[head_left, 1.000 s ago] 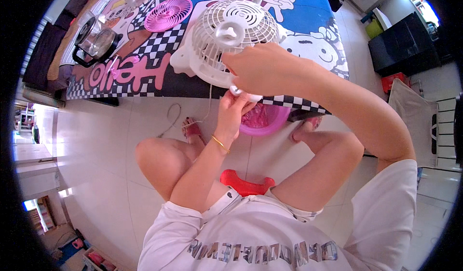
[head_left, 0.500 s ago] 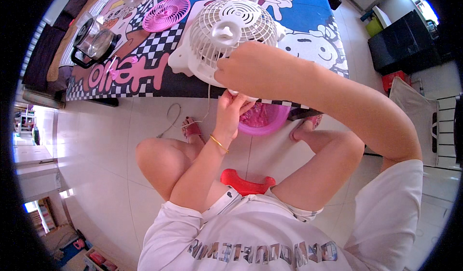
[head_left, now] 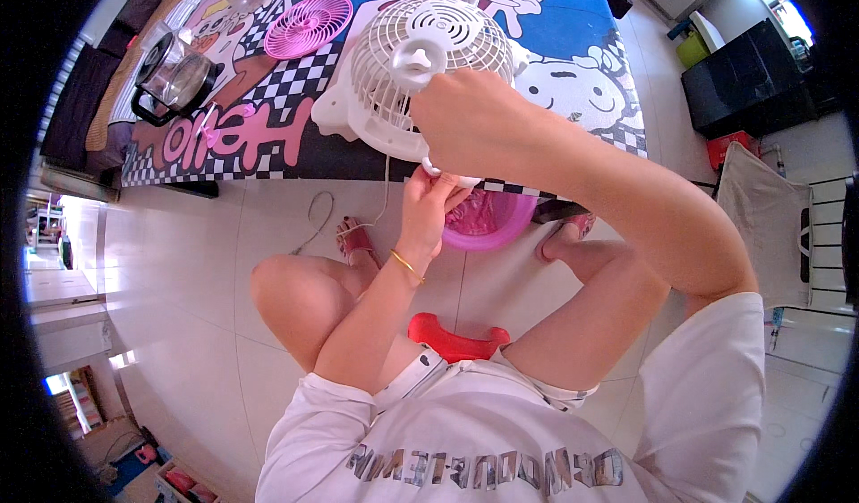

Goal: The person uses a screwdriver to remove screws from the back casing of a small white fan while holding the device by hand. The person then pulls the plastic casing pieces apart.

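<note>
A white electric fan (head_left: 443,29) lies on the table, with its caged back and round knob facing up. At the table's front edge, my left hand (head_left: 428,206) pinches a white rounded end of the fan. Just above it my right hand (head_left: 465,114) is closed in a fist against the lower right of the cage. The back of that hand faces up and hides its fingers, so I cannot make out what they hold. A pale power cord (head_left: 387,181) hangs from the fan over the table edge.
Left of the fan lies a pink round fan grille (head_left: 309,27). A glass jug with a black handle (head_left: 176,82) stands farther left on the patterned tablecloth (head_left: 268,136). Beneath the table edge is a pink basin (head_left: 510,221). A red stool (head_left: 456,340) is under me.
My right fist has shifted slightly up and right and turned a little, and the right elbow has come inward. My left hand and the fan stay nearly where they were.
</note>
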Tool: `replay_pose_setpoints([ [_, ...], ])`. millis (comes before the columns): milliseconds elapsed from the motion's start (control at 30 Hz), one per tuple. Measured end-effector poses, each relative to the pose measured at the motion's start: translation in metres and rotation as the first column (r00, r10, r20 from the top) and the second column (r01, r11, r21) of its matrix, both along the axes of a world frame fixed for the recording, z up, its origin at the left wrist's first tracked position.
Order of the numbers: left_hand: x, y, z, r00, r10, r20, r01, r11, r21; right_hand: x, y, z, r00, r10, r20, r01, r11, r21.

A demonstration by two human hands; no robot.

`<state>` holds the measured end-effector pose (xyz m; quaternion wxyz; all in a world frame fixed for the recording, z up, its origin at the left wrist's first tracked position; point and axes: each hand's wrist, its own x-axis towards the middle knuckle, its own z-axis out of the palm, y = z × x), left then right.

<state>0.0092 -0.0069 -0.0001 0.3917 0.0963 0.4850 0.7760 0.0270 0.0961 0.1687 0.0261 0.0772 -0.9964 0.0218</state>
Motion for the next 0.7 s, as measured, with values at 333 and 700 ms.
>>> replay_pose_setpoints([
  [333,0.003,0.002,0.008,1.000,0.002,0.001,-0.002,1.000,0.003,-0.003,0.007,0.009,0.988,-0.081,0.135,0.079,0.997,0.020],
  [700,0.001,0.002,0.001,1.000,-0.009,-0.014,0.009,1.000,-0.002,0.007,0.008,0.009,0.938,0.340,0.061,-0.345,0.912,0.221],
])
